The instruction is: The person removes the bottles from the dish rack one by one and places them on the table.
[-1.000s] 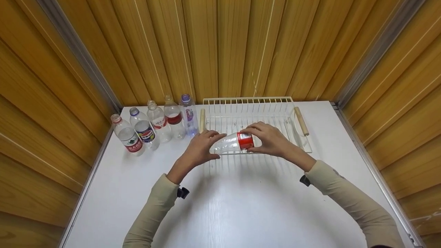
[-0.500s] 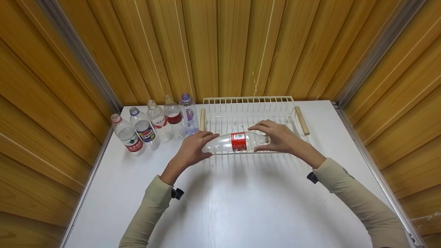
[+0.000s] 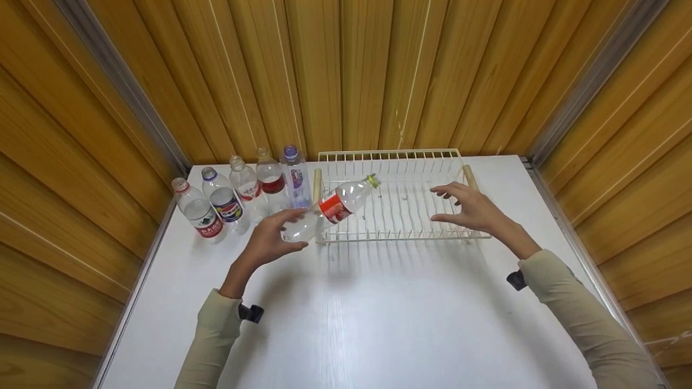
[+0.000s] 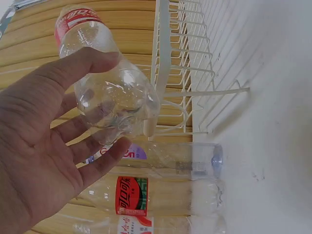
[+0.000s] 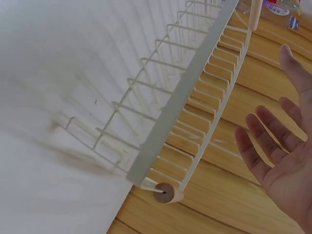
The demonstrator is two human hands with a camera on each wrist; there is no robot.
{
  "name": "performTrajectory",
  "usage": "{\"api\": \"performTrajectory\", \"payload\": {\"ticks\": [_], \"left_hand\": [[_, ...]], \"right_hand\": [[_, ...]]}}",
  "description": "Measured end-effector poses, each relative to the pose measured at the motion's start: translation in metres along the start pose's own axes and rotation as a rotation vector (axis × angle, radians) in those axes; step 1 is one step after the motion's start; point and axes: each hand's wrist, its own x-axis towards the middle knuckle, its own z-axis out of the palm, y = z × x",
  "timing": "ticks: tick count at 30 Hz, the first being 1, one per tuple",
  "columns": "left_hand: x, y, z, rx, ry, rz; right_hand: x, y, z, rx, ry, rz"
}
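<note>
A clear plastic bottle with a red label (image 3: 335, 208) is tilted in the air, its yellow-green neck toward the back right. My left hand (image 3: 267, 240) grips it near the base, left of the wire rack. The left wrist view has my thumb and fingers on opposite sides of the bottle (image 4: 127, 83), with some fingers visible through the plastic. Over the right part of the white wire rack (image 3: 403, 237), my right hand (image 3: 473, 209) is apart from the bottle. Its fingers are spread and hold nothing; the right wrist view shows the palm (image 5: 292, 180) beside the rack.
Several uncapped plastic bottles stand in a slanting row at the back left, from a red-and-white-labelled bottle (image 3: 210, 224) to a purple-labelled bottle (image 3: 296, 175) beside the rack. The rack has wooden handles (image 3: 317, 186) at its ends. Wood-panelled walls (image 3: 362, 75) enclose the white table (image 3: 346, 324).
My left hand has moved left with the bottle, whose neck end has swung up toward the back. My right hand has let go of it and moved to the right.
</note>
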Motion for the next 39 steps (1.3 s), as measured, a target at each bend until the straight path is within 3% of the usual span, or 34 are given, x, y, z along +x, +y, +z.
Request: {"api": "performTrajectory", "payload": {"ticks": [7, 15, 22, 29, 39], "left_hand": [[-0.012, -0.028, -0.005, -0.293, 0.054, -0.004], [-0.034, -0.053, -0.020, -0.496, 0.123, -0.117], [-0.062, -0.072, -0.040, -0.518, 0.199, -0.228], [-0.086, -0.092, -0.054, -0.432, 0.306, -0.277], [-0.107, -0.123, -0.064, -0.355, 0.447, -0.441]], "right_hand": [[-0.009, 0.032, -0.006, 0.027, 0.000, 0.077], [-0.016, 0.059, -0.010, 0.042, 0.057, 0.095], [-0.021, 0.072, -0.010, 0.098, 0.101, 0.092], [-0.029, 0.083, -0.015, 0.168, 0.115, 0.113], [-0.042, 0.094, -0.023, 0.254, -0.037, 0.299]]}}
